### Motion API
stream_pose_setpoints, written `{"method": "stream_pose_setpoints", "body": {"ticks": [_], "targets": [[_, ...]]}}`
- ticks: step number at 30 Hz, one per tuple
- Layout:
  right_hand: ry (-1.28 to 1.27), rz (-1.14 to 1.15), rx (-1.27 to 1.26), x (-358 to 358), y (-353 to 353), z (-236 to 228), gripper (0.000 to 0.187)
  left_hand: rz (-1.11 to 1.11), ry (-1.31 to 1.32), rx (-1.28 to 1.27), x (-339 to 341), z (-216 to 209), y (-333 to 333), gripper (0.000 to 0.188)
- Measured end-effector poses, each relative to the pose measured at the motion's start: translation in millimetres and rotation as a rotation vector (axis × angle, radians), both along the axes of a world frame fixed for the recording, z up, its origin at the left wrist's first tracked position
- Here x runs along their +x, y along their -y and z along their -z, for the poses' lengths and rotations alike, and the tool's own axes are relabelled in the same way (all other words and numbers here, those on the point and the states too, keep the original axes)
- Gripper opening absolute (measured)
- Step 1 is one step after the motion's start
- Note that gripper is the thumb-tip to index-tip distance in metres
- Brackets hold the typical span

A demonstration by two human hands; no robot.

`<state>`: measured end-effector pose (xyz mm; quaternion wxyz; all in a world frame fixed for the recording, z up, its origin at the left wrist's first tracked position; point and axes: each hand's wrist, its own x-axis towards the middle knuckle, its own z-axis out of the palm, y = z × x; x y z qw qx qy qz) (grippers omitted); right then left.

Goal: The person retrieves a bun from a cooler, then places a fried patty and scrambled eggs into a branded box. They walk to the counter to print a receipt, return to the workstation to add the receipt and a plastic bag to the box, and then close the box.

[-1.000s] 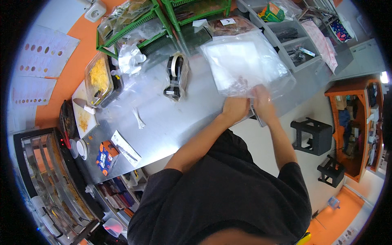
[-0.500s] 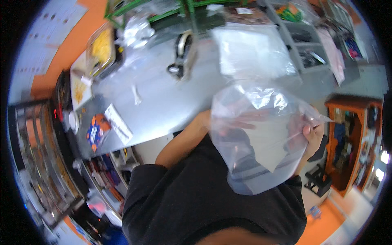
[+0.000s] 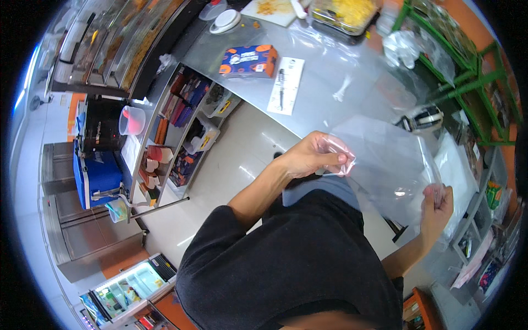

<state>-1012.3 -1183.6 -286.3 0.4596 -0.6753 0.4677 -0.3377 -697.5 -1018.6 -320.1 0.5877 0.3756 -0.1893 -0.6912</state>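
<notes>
A clear plastic bag (image 3: 388, 159) is stretched between my two hands, held up in front of my dark shirt at the table's edge. My left hand (image 3: 316, 157) pinches one upper corner between thumb and fingers, with the film bunched over the fingertips. On the opposite side, my right hand (image 3: 437, 206) grips the other edge, thumb pressed on the plastic. Through the bag the table surface shows faintly, and nothing can be made out inside it. Beyond my left hand, a pen (image 3: 281, 91) lies on a white printed slip (image 3: 290, 74) on the metal table (image 3: 324, 99).
A blue and orange box (image 3: 249, 61) sits beside the slip. Further back are a tray of yellow shreds (image 3: 344, 14) and a cutting board (image 3: 269, 10). A tape dispenser (image 3: 423, 118), white plastic sheets (image 3: 456, 165) and a green rack (image 3: 467, 77) stand to the right.
My view has swung left. The bag, earlier puffed out over my hands, now hangs flatter between them, and my left hand has come out from behind it to its edge.
</notes>
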Motion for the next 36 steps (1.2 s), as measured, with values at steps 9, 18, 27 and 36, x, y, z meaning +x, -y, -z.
{"method": "stream_pose_setpoints", "body": {"ticks": [9,18,27,36], "targets": [[0.037,-0.613,0.309,218,-175,26,0.033,-0.379,0.019,0.134,46,16,-110,0.017],[0.777,-0.298,1.198,342,-237,68,0.013,-0.964,0.632,0.157,165,40,-289,0.032],[0.111,-1.064,0.256,428,-268,54,0.016,-0.683,1.963,0.257,210,22,-300,0.028],[0.098,-0.564,0.204,480,-172,123,0.033,-0.516,-0.071,0.006,277,5,-257,0.03]]}}
